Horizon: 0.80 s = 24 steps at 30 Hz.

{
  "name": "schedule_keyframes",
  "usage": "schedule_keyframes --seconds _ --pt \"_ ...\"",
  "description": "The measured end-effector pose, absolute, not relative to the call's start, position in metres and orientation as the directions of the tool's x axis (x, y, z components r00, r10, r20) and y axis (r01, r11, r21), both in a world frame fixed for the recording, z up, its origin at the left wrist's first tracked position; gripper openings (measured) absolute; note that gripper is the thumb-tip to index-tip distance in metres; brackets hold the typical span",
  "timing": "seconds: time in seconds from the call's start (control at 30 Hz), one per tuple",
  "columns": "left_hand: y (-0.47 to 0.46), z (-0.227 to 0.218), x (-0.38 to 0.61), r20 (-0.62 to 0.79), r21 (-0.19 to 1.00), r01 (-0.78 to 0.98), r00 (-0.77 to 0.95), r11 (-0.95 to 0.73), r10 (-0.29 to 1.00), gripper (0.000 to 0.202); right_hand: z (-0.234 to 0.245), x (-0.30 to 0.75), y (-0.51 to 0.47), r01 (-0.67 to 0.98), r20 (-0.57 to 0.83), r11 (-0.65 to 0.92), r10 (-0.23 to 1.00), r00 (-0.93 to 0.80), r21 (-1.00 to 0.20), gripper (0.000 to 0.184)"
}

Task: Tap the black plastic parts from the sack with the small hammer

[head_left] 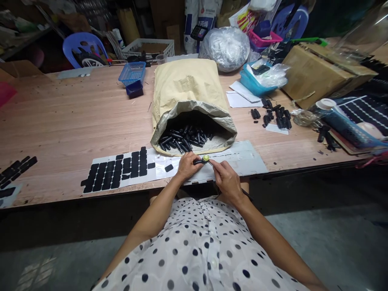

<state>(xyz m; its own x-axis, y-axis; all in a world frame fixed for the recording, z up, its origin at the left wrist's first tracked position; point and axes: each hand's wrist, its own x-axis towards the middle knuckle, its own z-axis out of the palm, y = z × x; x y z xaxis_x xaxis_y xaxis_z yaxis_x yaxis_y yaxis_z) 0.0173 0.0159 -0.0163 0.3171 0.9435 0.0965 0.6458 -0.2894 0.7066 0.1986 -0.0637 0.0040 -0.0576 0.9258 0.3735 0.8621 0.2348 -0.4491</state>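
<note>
My left hand (188, 165) is closed on a small dark elongated black piece (198, 161), held just above a grey board (248, 159) at the table's front edge. At the end of that piece sits a small round yellow-green thing (206, 158). My right hand (226, 178) is closed, and its fingertips reach to the round thing; what they pinch is too small to make out. Right behind my hands lies a large beige sack (190, 76), its mouth facing me, with many black elongated pieces (184, 137) inside.
On the left, black rounded-rectangle pads (104, 176) lie in rows on a light sheet. A blue basket (132, 72) and dark blue box (134, 89) stand behind. To the right are loose black pieces (279, 115), a turquoise basket (257, 83) and a cardboard box (318, 74).
</note>
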Motion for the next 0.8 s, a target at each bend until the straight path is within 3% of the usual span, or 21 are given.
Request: schedule_keyframes --seconds 0.27,0.47,0.8 --pt "0.015 -0.014 0.017 0.100 0.695 0.651 0.332 -0.305 0.938 0.010 0.006 0.186 -0.064 0.870 0.352 0.267 0.929 -0.117 -0.414 0.039" --pt "0.015 -0.018 0.012 0.132 0.740 0.595 0.329 -0.314 0.935 0.010 0.002 0.206 -0.039 0.893 0.394 0.153 0.919 0.030 -0.424 0.039" --pt "0.017 -0.023 0.002 0.120 0.774 0.550 0.359 -0.314 0.926 0.030 -0.024 0.233 0.010 0.973 0.363 -0.031 0.925 0.114 -0.227 0.033"
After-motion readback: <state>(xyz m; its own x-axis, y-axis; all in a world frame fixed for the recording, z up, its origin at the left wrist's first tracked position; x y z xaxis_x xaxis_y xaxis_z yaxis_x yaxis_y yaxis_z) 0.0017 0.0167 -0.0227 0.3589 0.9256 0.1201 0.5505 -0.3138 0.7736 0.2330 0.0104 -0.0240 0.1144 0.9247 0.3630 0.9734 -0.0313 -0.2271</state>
